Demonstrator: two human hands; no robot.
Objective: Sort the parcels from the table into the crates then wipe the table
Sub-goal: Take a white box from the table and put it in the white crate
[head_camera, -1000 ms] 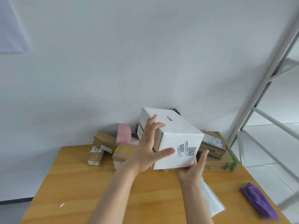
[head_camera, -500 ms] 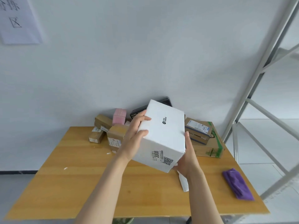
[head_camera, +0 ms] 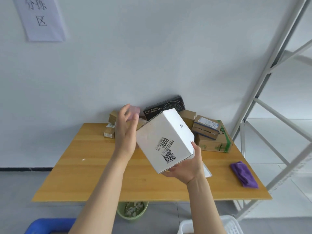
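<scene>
Wooden table (head_camera: 101, 174) sits below: the box (head_camera: 162, 141) tilts above the right hand (head_camera: 187, 169), whose fingers curl under its lower corner; the left hand (head_camera: 125, 132) hangs slack-fingered beside it. One-handed, that corner grip could slip, dropping it.

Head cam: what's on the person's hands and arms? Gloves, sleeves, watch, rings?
Nothing worn that shows. Left hand and right hand are ungloved, with no rings visible. Left forearm and right forearm are bare down to the frame edge: no sleeves, watch or bands.

white box (head_camera: 164, 141) in right hand (head_camera: 187, 168) above wooden table (head_camera: 84, 166)
</scene>
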